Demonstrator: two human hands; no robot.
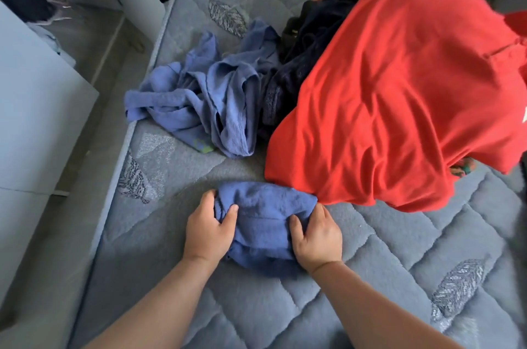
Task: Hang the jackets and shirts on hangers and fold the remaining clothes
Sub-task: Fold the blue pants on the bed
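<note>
A quilted grey-blue bed mattress (370, 277) carries everything. The large loose red cotton garment (399, 97) drapes over a heap of dark navy clothes (308, 43), with a crumpled periwinkle-blue crinkled garment (205, 97) just beside it. Nearest the person lies the small folded periwinkle-blue cloth bundle (265, 223), its far corner touching the red hem. The left hand (206, 230) grips its left edge and the right hand (318, 237) its right edge, fingers curled in and thumbs on top. The bundle looks soft and thick, so a lift with uneven grip could let the folds spring open, and the touching red hem might be dragged along.
</note>
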